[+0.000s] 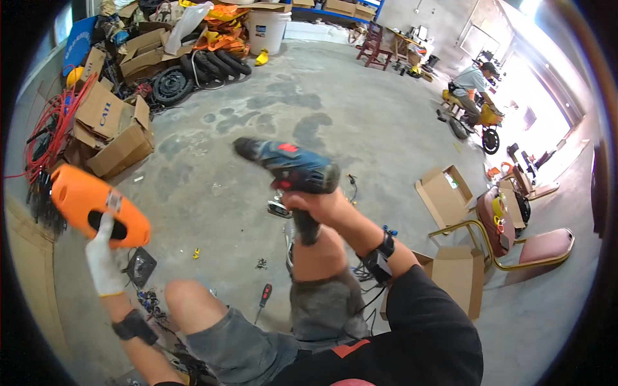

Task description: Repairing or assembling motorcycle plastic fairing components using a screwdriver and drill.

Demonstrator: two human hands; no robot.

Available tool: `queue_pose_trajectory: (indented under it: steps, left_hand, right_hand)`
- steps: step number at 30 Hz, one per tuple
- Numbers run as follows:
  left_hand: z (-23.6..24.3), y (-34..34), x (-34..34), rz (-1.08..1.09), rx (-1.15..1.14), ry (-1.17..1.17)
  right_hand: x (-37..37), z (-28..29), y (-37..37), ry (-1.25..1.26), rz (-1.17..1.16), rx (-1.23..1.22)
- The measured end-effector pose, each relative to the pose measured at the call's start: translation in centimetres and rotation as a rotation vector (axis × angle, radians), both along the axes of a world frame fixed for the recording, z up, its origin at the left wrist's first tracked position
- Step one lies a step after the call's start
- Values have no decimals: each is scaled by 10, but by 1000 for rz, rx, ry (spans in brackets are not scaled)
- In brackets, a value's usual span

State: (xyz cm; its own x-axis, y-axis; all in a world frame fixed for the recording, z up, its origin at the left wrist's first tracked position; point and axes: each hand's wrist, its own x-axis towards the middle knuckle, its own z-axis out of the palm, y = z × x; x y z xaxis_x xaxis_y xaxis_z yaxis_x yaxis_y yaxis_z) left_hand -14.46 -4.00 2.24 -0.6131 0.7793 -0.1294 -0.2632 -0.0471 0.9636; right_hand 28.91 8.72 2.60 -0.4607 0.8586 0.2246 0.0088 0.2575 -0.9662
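Observation:
My left hand (105, 267), in a white glove, is closed on an orange plastic housing (80, 193) with a dark oval opening, raised at the left. Bare, my right hand (315, 206) wraps round the grip of a blue and black cordless drill (301, 168). The drill is slightly blurred and its nose points to the left, apart from the housing. On the floor between my legs lies a red and black screwdriver (264, 296). A dark square part (140, 266) rests on the floor near my left wrist, with a tiny yellow piece (196, 253) farther right.
Cardboard boxes (119, 138), red cables (55, 122) and black tyres (172, 87) are piled at the far left. A white bucket (268, 31) stands behind. Rightward are open cartons (456, 276) and chairs (544, 249). At the far right, another person (473, 83) sits on a yellow scooter.

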Motion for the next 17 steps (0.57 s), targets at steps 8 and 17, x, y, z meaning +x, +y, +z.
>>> queue_pose_trajectory:
  steps: [8, 17]
  left_hand:
    - [-297, -214, -135, 50, -511, 35]
    - [-427, -392, -50, -253, -1538, 373]
  right_hand:
    - [116, -132, 65, -373, -394, -171]
    - [173, -384, -1, -1513, -477, -93]
